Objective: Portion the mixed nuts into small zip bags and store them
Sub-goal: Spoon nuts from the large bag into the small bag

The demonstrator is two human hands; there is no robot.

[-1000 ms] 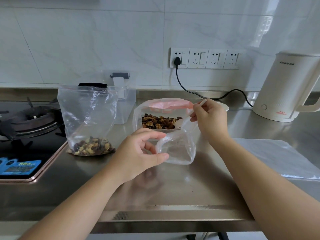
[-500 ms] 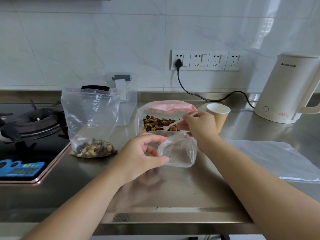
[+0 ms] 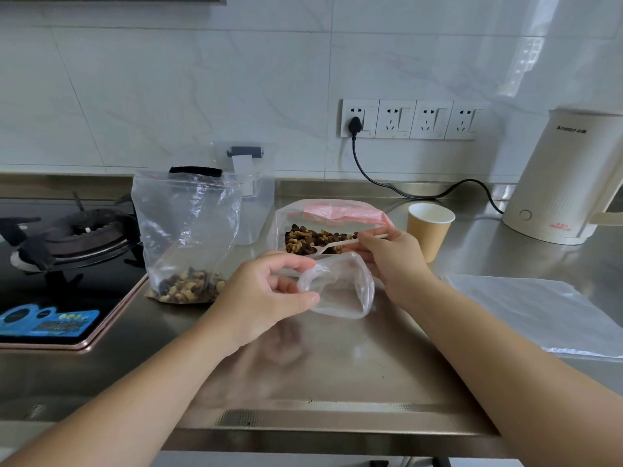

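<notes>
My left hand [image 3: 266, 288] pinches the rim of a small clear zip bag [image 3: 340, 288] and keeps its mouth open above the steel counter [image 3: 320, 365]. My right hand [image 3: 391, 257] grips a white plastic spoon [image 3: 340, 245], whose bowl reaches into the mixed nuts [image 3: 313, 241] inside a large open bag with a pink strip [image 3: 337, 212] just behind the small bag. To the left stands a tall zip bag [image 3: 188, 227] with a layer of nuts at its bottom.
A clear lidded box [image 3: 251, 197] stands behind the tall bag. A paper cup [image 3: 428, 227] sits right of the nut bag, a white kettle [image 3: 566, 180] at far right, flat plastic bags [image 3: 539, 311] on the right counter, a gas hob [image 3: 64, 251] at left.
My right hand has come down from above the nut bag and lowered the spoon into the nuts. The paper cup behind it has come into sight. My left hand keeps hold of the small bag.
</notes>
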